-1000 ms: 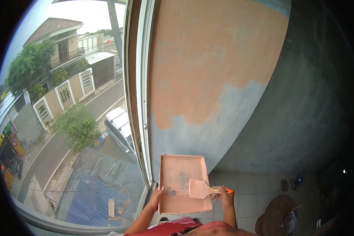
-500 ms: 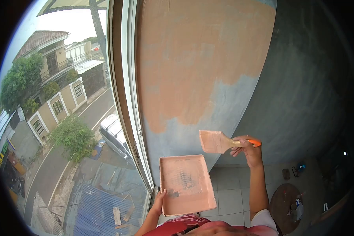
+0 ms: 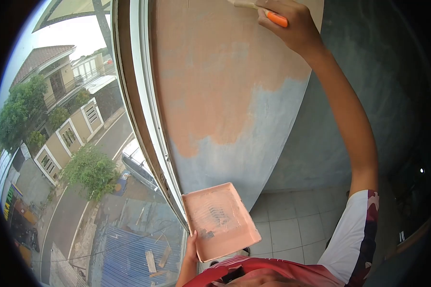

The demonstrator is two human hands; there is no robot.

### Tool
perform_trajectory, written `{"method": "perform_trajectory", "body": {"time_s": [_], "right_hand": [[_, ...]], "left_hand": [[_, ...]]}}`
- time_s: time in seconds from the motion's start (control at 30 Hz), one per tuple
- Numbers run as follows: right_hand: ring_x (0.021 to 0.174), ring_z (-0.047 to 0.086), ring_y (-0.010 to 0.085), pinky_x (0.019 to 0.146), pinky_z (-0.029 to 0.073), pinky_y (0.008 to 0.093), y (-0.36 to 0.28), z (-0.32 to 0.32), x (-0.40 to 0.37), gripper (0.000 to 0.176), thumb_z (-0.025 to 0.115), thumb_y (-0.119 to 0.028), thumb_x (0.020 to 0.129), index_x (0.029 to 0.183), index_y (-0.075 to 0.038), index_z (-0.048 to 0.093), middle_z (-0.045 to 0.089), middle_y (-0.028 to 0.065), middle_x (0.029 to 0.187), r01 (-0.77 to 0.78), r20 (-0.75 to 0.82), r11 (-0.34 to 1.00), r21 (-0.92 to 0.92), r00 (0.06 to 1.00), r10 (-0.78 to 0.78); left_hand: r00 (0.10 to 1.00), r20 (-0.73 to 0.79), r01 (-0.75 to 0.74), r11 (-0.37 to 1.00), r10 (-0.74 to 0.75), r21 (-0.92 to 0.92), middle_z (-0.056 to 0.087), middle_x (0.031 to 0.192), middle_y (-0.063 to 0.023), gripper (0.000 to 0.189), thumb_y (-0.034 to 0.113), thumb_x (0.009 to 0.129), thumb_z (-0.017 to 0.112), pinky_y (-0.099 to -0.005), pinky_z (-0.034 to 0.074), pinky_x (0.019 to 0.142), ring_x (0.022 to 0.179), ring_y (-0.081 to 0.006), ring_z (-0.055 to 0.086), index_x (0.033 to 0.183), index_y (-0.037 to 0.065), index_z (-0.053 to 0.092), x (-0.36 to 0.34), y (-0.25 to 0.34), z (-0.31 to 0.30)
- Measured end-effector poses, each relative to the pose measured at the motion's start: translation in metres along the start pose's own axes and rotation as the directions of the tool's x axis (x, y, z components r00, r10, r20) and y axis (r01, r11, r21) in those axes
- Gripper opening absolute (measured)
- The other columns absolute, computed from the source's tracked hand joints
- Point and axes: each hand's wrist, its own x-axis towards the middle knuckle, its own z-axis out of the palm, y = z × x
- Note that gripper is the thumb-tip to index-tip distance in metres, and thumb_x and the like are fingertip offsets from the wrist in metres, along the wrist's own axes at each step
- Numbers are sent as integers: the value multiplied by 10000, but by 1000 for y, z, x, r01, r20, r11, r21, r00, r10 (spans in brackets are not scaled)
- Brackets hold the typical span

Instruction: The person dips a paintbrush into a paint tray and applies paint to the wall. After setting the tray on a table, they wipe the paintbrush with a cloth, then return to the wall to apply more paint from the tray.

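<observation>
My left hand [image 3: 192,245] grips the near left edge of a paint tray [image 3: 220,221] smeared with peach paint, held level in front of my chest. My right hand [image 3: 292,26] is raised high at the top of the view, closed around the orange handle of a paintbrush [image 3: 276,18]. The brush's bristle end runs out of the frame at the top, against the wall [image 3: 225,86]. That wall is peach on its upper part and grey-blue lower down.
A tall window frame [image 3: 146,119] runs along the left of the wall, with a street, a parked car [image 3: 136,162] and houses far below. A grey side wall [image 3: 368,81] stands on the right. Pale floor tiles [image 3: 292,225] lie underneath.
My right hand has lifted the brush from the tray, past mid-height, up to the top of the peach wall. The tray has tilted a little and stayed in my left hand.
</observation>
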Motion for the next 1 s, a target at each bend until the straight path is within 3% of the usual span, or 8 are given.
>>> {"method": "perform_trajectory", "body": {"time_s": [0.07, 0.13, 0.4, 0.6, 0.67, 0.87, 0.93, 1.0], "right_hand": [[696, 672, 247, 623, 550, 357, 12, 31, -16, 113, 745, -97, 810, 835, -10, 677, 643, 121, 754, -39, 246, 980, -195, 965, 87], [708, 654, 290, 621, 547, 382, 3, 60, -54, 200, 747, -99, 780, 734, -27, 566, 602, 127, 740, 83, 288, 986, -145, 957, -38], [645, 608, 274, 582, 516, 389, -80, 53, -150, 243, 749, -123, 784, 728, -43, 527, 563, 113, 719, -89, 554, 996, 21, 830, 62], [629, 636, 241, 552, 515, 340, -113, 18, -172, 101, 682, -99, 856, 802, -21, 649, 622, 111, 687, -458, 605, 873, 170, 747, 274], [595, 663, 187, 530, 525, 283, -122, 4, -184, 171, 632, -133, 920, 919, 9, 728, 680, 113, 703, -952, 779, 152, 267, 306, 547], [591, 690, 176, 520, 565, 269, -172, -21, -248, 296, 605, -203, 953, 980, 62, 734, 701, 134, 736, -923, 819, -151, 354, 228, 527], [592, 693, 182, 520, 572, 277, -191, -31, -262, 307, 604, -213, 953, 988, 64, 733, 703, 140, 739, -906, 831, -228, 356, 195, 522], [585, 690, 186, 517, 573, 281, -205, -40, -274, 319, 601, -226, 956, 992, 61, 735, 706, 147, 746, -859, 817, -293, 421, 218, 534]], "left_hand": [[999, -29, -25, 999, 26, 21, 607, 1275, -139, 577, 426, 1008, 568, -405, 535, 954, 1144, -271, 627, 1421, 42, 448, -2, -3, 6], [997, -52, -52, 998, 55, 42, 603, 1276, -139, 582, 428, 1007, 569, -403, 538, 945, 1139, -270, 628, 1422, 40, 446, 1, -1, 4], [1000, 5, -17, 998, 17, 55, 594, 1283, -126, 552, 398, 1023, 551, -397, 522, 959, 1152, -258, 609, 1436, 48, 441, 9, -3, -6], [999, 33, -15, 996, 12, 88, 585, 1325, -130, 619, 431, 1004, 574, -402, 488, 1000, 1192, -268, 591, 1461, 40, 429, 16, -4, -17], [999, -18, -41, 990, 44, 135, 641, 1205, -102, 621, 518, 958, 616, -399, 550, 914, 1070, -247, 655, 1356, 51, 521, 11, -2, -13], [998, 36, -54, 993, 50, 108, 642, 1172, -98, 569, 480, 990, 591, -372, 573, 856, 1025, -223, 663, 1362, 57, 510, 16, -1, -21], [997, 76, -41, 993, 32, 111, 588, 1334, -117, 662, 477, 1000, 569, -392, 487, 1018, 1206, -245, 592, 1469, 36, 415, 11, 4, -21], [997, 78, -35, 992, 26, 119, 590, 1323, -116, 662, 480, 996, 575, -390, 498, 1003, 1197, -239, 595, 1463, 37, 418, 8, 6, -21]]}}
